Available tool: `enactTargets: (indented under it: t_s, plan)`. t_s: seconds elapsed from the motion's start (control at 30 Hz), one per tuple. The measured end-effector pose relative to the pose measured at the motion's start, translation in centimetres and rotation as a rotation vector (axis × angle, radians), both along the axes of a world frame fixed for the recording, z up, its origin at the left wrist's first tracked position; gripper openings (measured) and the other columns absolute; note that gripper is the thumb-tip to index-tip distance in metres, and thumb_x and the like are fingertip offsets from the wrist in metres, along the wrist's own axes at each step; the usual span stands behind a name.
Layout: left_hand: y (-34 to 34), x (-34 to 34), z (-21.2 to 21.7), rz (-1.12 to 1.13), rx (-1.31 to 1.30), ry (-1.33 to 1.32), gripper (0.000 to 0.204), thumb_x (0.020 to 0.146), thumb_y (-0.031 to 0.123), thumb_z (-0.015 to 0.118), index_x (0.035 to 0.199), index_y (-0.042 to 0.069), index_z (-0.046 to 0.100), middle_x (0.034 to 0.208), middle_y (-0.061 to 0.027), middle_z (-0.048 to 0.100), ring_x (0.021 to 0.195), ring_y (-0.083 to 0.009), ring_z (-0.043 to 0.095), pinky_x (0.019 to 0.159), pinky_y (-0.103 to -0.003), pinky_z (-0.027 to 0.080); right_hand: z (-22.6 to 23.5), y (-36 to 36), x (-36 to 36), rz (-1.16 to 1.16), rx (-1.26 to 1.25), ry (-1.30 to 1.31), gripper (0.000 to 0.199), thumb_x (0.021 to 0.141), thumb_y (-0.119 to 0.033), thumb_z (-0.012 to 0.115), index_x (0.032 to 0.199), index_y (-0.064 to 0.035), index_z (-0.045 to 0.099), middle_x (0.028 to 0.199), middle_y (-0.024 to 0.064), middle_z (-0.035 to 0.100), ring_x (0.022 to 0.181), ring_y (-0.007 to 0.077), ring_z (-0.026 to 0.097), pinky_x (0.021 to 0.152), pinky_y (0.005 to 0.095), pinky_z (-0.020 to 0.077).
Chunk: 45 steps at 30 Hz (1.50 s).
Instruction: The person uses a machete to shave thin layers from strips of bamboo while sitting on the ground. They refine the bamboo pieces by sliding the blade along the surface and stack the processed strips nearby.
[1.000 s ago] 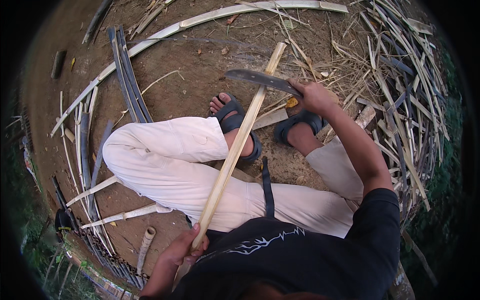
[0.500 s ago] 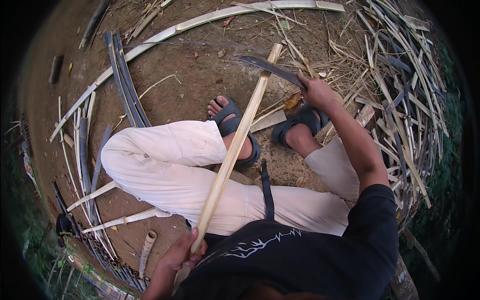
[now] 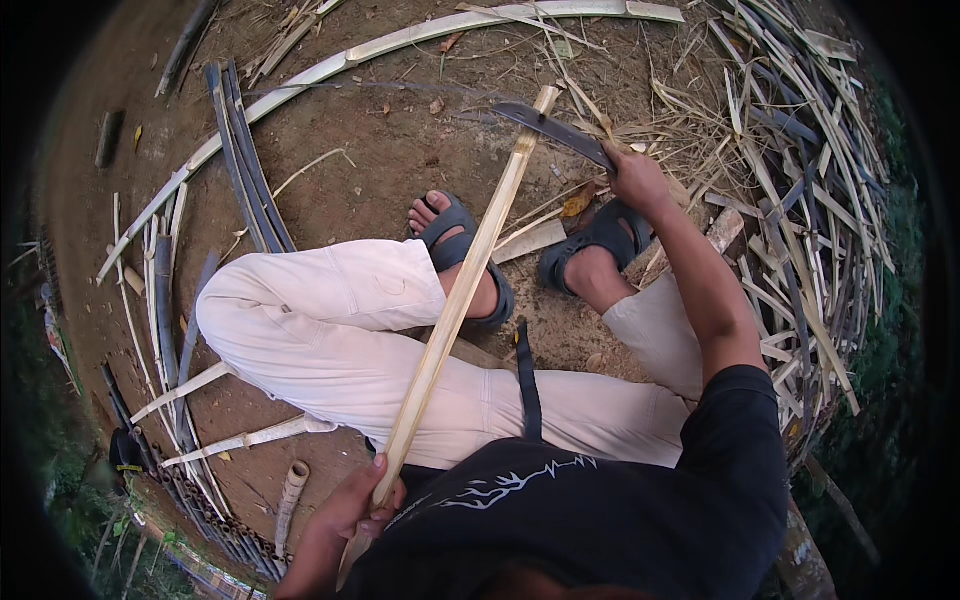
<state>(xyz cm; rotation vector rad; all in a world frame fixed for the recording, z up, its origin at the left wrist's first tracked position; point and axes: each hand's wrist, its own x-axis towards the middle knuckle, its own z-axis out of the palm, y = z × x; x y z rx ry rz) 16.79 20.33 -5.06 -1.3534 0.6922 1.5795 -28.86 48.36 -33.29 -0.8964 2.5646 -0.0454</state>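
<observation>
Close to my body, my left hand is closed round the lower end of a long pale bamboo strip. The strip slants up and away to the right, passing over my leg and beside my left sandal. My right hand grips a dark-bladed machete, its handle mostly hidden in the fingers. The blade lies across the strip near its far end, just beyond a darker node. Whether the edge has bitten into the bamboo I cannot tell.
A heap of split bamboo strips fills the right side. Dry shavings litter the ground beyond my right hand. A long curved-looking strip lies at the far side. Dark bamboo lengths and a short bamboo tube lie to the left.
My right hand has moved the machete slightly right and down, and the blade now crosses the strip nearer its tip side. The left hand keeps its hold, shifted a little left.
</observation>
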Motion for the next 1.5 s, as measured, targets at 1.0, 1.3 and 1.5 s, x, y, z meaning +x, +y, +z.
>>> enactTargets:
  t_s: [1.0,1.3,1.5]
  plan:
    - [0.2,0.5,-0.5,0.113,0.012,0.051,0.064,0.095,0.067,0.044,0.085,0.005,0.057,0.054,-0.0033,0.048,0.04,-0.0114,0.04,0.036,-0.025,0.028,-0.8,-1.0,0.1,-0.144,-0.1,0.043,0.041,0.085,-0.019,0.062,0.125,-0.0091,0.059,0.09,0.0242,0.069,0.082,0.0435,0.068,0.076,0.0531,0.0543]
    - [-0.1,0.5,-2.3,0.234,0.179,0.104,0.055,0.104,0.054,0.03,0.073,0.011,0.044,0.05,0.001,0.037,0.038,-0.0116,0.035,0.035,-0.023,0.031,7.8,-2.4,11.5,0.328,-0.363,-0.097,0.07,0.076,-0.013,0.068,0.142,-0.0107,0.045,0.084,0.015,0.065,0.069,0.0375,0.067,0.064,0.0476,0.0549]
    - [1.1,-2.0,-1.1,-0.044,0.112,0.069,0.062,0.103,0.061,0.017,0.068,0.016,0.04,0.047,0.0052,0.032,0.035,-0.0069,0.026,0.033,-0.022,0.023,7.4,-3.4,10.2,0.184,-0.212,-0.104,0.06,0.079,-0.011,0.066,0.136,-0.0078,0.05,0.083,0.0182,0.066,0.073,0.038,0.068,0.066,0.0493,0.0542]
